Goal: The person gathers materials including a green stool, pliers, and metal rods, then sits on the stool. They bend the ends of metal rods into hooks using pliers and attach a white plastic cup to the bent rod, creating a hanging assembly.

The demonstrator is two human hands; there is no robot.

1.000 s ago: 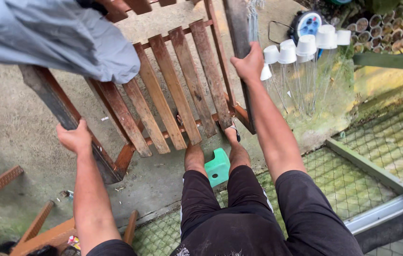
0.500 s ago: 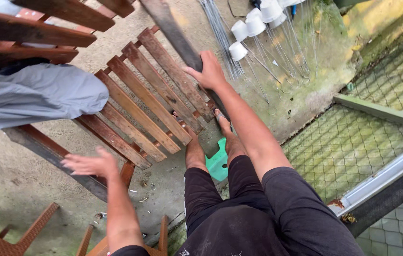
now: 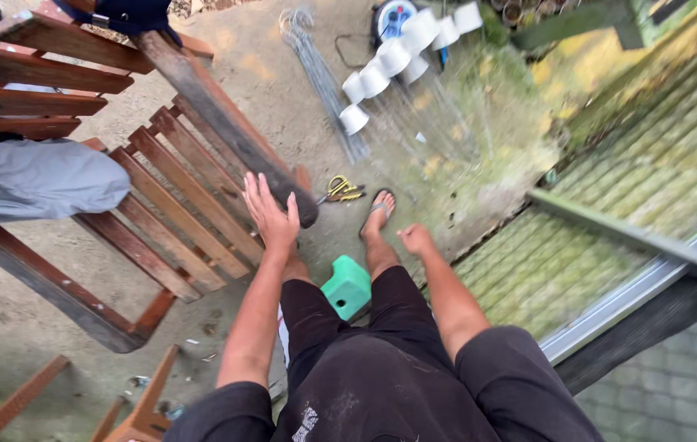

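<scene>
My right hand (image 3: 416, 240) has come off the wooden slatted frame (image 3: 176, 221) and now hangs loosely curled, holding nothing, over my foot, while my left hand (image 3: 271, 214), fingers spread flat, alone steadies the frame's end beam lying on the concrete

One slatted wooden frame (image 3: 176, 205), one green stool (image 3: 347, 286), one pair of yellow-handled scissors (image 3: 340, 190), and seven white cups (image 3: 389, 57) were visible.

I have one view only, a head-worn camera looking steeply down the wearer's own body from close range. It faces the concrete ground (image 3: 283, 90) ahead, with the slatted wooden frame (image 3: 176, 213) at left and wire mesh panels (image 3: 578, 245) at right.
</scene>
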